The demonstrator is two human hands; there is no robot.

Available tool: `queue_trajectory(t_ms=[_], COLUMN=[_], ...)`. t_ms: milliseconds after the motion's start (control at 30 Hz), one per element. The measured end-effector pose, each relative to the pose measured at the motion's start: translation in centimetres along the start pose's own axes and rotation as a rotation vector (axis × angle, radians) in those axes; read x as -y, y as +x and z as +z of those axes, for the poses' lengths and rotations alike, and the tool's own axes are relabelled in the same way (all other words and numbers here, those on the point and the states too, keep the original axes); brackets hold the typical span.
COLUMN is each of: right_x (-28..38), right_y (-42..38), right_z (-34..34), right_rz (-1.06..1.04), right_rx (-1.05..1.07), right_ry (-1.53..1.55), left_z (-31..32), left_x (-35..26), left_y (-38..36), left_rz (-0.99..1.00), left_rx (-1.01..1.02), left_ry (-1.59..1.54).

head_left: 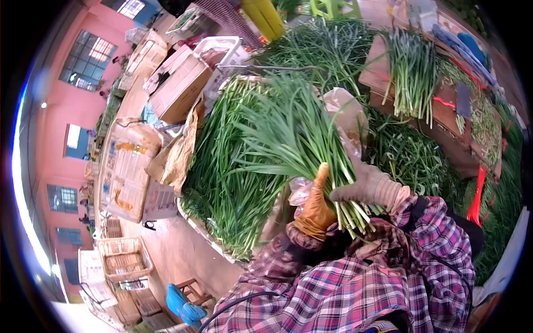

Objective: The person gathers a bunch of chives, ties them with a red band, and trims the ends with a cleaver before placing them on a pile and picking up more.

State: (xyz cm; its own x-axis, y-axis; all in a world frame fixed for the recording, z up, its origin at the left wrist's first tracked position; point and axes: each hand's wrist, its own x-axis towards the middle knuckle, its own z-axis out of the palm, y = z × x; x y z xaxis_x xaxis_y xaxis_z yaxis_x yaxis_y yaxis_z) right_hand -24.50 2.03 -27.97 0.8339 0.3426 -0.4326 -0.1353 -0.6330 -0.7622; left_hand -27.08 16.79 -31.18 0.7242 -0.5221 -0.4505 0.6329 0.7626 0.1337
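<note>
A large bunch of garlic chives (311, 130) is held in front of me, its pale stem ends toward my body and its green leaves fanning up and left. My left hand (317, 206), in an orange-brown glove, grips the stems from the left with the thumb up. On the other side my right hand (369, 180), in a grey glove, is closed around the same stems, its fingers partly hidden behind them. The leaf tips hang over a crate (208, 242) heaped with loose chives (227, 161).
On the right, a wooden board (449, 136) carries a tied bundle of chives (412, 72), a dark flat blade (463, 100), stem scraps and red ties (476, 200). Cardboard boxes (180, 83) and a taped foam box (125, 172) stand left. A blue-topped stool (186, 304) is lower left.
</note>
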Motion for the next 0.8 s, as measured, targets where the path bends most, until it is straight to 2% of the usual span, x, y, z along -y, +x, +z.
queue_trajectory(t_ms=[67, 133, 167, 233, 367, 433, 500, 533, 567, 600, 633, 733, 767, 800], right_x=[0.0, 1.4, 0.9, 3.6, 6.5, 5.8, 5.2, 4.8, 4.5, 4.2, 3.4, 0.7, 0.6, -0.6], right_y=[-0.1, -1.2, -1.0, -2.1, -3.5, -2.9, -1.7, -1.0, -1.0, -0.9, 0.0, 1.6, -1.3, 0.8], right_z=[-0.1, -0.8, 0.5, 0.8, 1.9, 4.1, 4.3, 4.2, 2.8, 1.4, 0.2, -5.1, -8.2, -10.7], right_rz=[-0.067, -0.039, -0.103, -0.033, -0.138, -0.434, -0.477, -0.604, -0.635, -0.667, -0.645, -0.794, -0.508, -0.732], right_rx=[-0.010, 0.002, -0.103, 0.047, 0.077, -0.297, -0.343, -0.511, -0.485, -0.458, -0.499, -0.488, -0.427, -0.315], right_ry=[0.127, 0.069, -0.058, -0.237, -0.232, -0.307, -0.182, -0.012, 0.146, 0.304, 0.283, 0.575, 0.535, 0.698], left_z=[0.1, 0.9, 1.9, 2.0, 0.0, 0.4, 2.2, 3.2, 4.2, 5.3, 6.2, 11.0, 12.8, 13.5], left_x=[-0.6, -0.4, -0.7, -1.5, -2.6, -2.7, -2.8, -2.6, -3.0, -3.9, -4.6, -3.2, -2.1, -1.7], left_y=[-0.5, -1.4, -2.2, -3.8, -6.2, -5.9, -5.6, -4.9, -4.0, -3.0, -1.8, 3.2, 5.2, 7.8], left_rz=[-0.112, -0.029, 0.004, 0.035, 0.383, 0.462, 0.513, 0.552, 0.519, 0.530, 0.550, 0.476, 0.434, 0.530], left_rx=[-0.024, -0.046, -0.026, -0.019, 0.047, 0.123, 0.121, 0.136, 0.171, 0.217, 0.267, 0.326, 0.334, 0.417], left_ry=[-0.042, 0.240, 0.361, 0.396, 0.627, 0.578, 0.662, 0.736, 0.735, 0.945, 1.153, 1.161, 1.139, 1.270])
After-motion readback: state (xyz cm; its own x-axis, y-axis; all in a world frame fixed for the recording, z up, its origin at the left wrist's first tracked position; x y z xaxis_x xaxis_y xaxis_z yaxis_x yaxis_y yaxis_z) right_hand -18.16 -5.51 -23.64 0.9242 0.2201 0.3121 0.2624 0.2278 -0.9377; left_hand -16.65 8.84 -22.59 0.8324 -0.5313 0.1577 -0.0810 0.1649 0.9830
